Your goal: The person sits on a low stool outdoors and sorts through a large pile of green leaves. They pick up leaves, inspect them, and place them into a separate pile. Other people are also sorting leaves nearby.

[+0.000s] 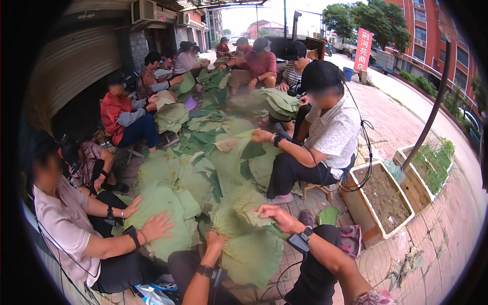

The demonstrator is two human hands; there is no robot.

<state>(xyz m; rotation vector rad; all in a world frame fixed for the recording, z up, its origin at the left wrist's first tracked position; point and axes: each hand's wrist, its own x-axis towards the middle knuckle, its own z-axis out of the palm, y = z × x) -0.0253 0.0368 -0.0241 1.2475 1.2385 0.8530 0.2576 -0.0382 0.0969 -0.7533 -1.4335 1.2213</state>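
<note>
leaf (254,259) held low, at the near end of a broad heap

closest to where i stand, the person's left hand (216,244) has its fingers drawn together on the gathered, creased part of the leaf, which fans down toward the brick paving (378,259). the right hand (279,217) pinches a curled edge between thumb and fingers; whether that edge is the same leaf's, i cannot tell. to do this well, i'd keep both grips light and ease the creases out rather than tug, as something so thin probably tears easily. just to the left, a co-worker's hands (157,229) lie flat, fingers spread, on another leaf (165,203). beyond, the heap of leaves (206,124) runs back between seated workers. farther off, to the right, stands a red sign (363,49), pale writing running down it in one column. i make out no label on the leaves.
</note>
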